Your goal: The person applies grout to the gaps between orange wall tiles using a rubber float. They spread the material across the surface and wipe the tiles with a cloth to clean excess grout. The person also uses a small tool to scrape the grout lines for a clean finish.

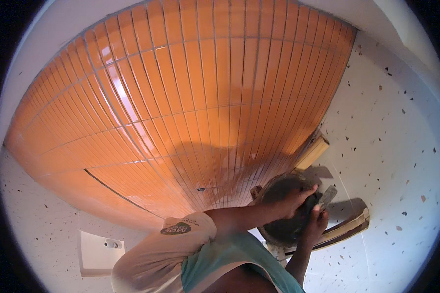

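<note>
My left hand (296, 201) reaches across from the beige sleeve, over a dark round bucket (282, 235). A finger of it is stretched out beside a small flat grey tool (329, 195); its other fingers are partly hidden against the dark bucket. Below it, my right hand (318, 220) is closed with the thumb up against the lower end of that grey tool, whose exact kind I cannot make out. The tool sits above the right side of the bucket. What lies inside the bucket is too dark to tell.
A wall of narrow glossy orange tiles (181, 88) fills the middle, with a small round hole (201, 189) low down. Wooden pieces lie near the bucket: a short bar (313, 153) and a longer board (347, 228). Speckled white surfaces (386, 146) flank it; a recessed niche (94, 259) is lower left.
</note>
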